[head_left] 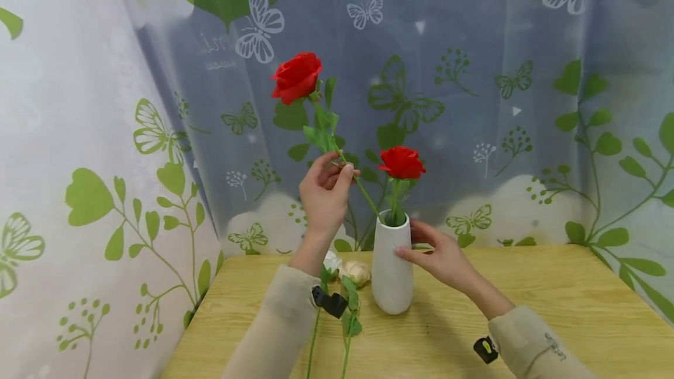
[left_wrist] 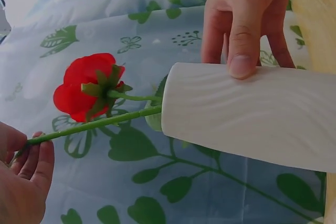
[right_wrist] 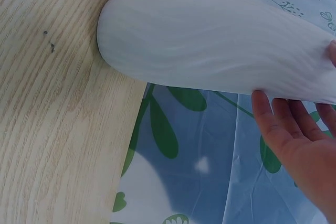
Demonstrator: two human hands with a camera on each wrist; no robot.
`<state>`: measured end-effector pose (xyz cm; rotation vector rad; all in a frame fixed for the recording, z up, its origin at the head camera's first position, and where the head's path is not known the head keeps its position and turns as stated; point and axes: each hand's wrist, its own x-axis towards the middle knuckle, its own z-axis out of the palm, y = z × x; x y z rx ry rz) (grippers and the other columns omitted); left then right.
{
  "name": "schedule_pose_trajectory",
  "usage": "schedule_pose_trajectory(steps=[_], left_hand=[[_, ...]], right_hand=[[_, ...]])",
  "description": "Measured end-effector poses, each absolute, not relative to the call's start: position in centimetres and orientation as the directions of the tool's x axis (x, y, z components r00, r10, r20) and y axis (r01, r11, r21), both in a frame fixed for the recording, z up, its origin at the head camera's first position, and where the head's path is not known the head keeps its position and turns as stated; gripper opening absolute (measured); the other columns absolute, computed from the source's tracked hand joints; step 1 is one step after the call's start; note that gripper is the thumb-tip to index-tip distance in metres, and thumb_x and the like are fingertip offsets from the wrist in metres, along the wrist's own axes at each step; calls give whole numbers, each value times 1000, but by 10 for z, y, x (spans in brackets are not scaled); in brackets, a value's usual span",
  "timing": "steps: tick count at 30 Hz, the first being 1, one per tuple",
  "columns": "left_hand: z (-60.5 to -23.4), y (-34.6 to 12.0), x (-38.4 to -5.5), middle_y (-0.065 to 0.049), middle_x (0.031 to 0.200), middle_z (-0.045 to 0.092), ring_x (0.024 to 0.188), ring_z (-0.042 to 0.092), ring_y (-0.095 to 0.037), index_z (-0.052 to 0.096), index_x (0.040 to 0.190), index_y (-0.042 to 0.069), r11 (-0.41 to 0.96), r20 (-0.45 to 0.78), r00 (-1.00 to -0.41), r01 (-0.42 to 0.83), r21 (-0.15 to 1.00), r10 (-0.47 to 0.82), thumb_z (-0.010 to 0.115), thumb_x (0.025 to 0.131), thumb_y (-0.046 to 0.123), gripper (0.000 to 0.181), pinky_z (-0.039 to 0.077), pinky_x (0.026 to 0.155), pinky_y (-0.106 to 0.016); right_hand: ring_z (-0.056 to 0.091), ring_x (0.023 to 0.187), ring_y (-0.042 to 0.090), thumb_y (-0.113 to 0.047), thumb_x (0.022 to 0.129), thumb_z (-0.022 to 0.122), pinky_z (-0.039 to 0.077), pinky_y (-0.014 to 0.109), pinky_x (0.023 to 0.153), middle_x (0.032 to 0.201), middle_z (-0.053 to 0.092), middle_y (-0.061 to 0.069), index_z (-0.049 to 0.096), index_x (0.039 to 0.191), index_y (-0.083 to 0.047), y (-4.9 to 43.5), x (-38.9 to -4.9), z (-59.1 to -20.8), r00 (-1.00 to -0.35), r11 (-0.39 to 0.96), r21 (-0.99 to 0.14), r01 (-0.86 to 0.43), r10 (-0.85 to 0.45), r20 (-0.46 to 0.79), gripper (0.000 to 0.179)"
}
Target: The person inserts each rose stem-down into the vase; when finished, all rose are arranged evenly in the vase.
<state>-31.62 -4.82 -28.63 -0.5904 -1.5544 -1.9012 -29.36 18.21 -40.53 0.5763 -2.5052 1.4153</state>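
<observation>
A white vase [head_left: 392,276] with a wavy relief stands upright on the table. One red rose [head_left: 402,162] is in it, its bloom a little above the rim. My left hand [head_left: 325,195] pinches the green stem of a second, taller red rose [head_left: 297,79], which leans left with its lower end inside the vase mouth. Close to the rim, my right hand [head_left: 447,255] holds the vase, thumb in front and fingers round the far side. In the right wrist view those fingers [right_wrist: 265,111] touch the vase wall. The stem ends are hidden inside the vase.
Left of the vase lie a cream rose [head_left: 356,272] and a white rose [head_left: 332,262], stems pointing toward the front, partly behind my left sleeve. The wooden table [head_left: 526,297] meets a printed curtain [head_left: 463,121] at its back edge.
</observation>
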Motion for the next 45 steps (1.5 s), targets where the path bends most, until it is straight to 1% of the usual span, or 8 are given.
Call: schedule_pose_trajectory(steps=[5,8,21,25,31,37,41,45], left_hand=[[-285,-41,-315,-30,96,70,86,76,-42,67,124,-8,-143,685,-718,696,703,-128,69,96,-7,28,64,74,-25],[-293,-35,-316,-32,97,70,89,73,-51,67,124,-9,-122,680,-729,685,719,-82,69,97,-6,28,64,74,-26],[-307,-33,-319,-33,98,70,89,73,-52,64,123,-9,-82,696,-714,700,709,-73,68,97,-6,26,63,73,-24],[-318,-32,-318,-32,96,71,89,72,-54,65,122,-8,-44,657,-753,658,752,-41,70,98,-3,25,58,70,-16],[-335,-29,-317,-26,92,74,86,75,-47,69,117,-3,10,602,-796,603,798,-63,71,97,0,20,55,66,-15],[-341,-26,-318,-21,91,78,82,77,-36,76,108,-2,97,626,-771,618,780,-118,75,97,9,16,57,70,-17],[-343,-26,-317,-16,92,80,82,78,-29,80,105,1,187,606,-789,583,791,-100,77,95,14,16,59,71,-21],[-345,-29,-315,-14,97,81,88,78,-28,81,108,2,243,582,-812,556,795,-47,78,95,16,19,64,77,-30]], right_hand=[[67,124,36,-35,97,79,62,51,94,141,66,16,48,158,-12,183,-294,-404,-897,460,-771,-441,-239,371,72],[68,124,36,-36,97,79,62,52,94,142,66,16,48,158,-12,183,-295,-404,-898,463,-770,-440,-236,371,73],[69,122,36,-34,96,79,62,51,93,139,68,16,50,157,-12,181,-293,-404,-894,458,-768,-448,-231,384,70],[69,122,36,-34,96,79,62,51,93,139,68,16,51,156,-13,181,-292,-403,-893,458,-767,-450,-229,387,70],[69,121,34,-34,97,79,62,50,92,138,69,15,51,156,-13,180,-291,-405,-891,461,-762,-455,-230,392,69],[69,121,34,-34,97,79,62,48,92,139,69,14,50,157,-13,180,-291,-407,-888,467,-756,-459,-227,399,70],[69,121,35,-35,97,79,63,49,92,139,68,14,50,157,-14,181,-293,-407,-888,469,-754,-459,-226,400,71],[69,121,34,-36,96,80,62,49,93,140,68,13,50,157,-16,180,-294,-406,-890,466,-758,-457,-232,393,71]])
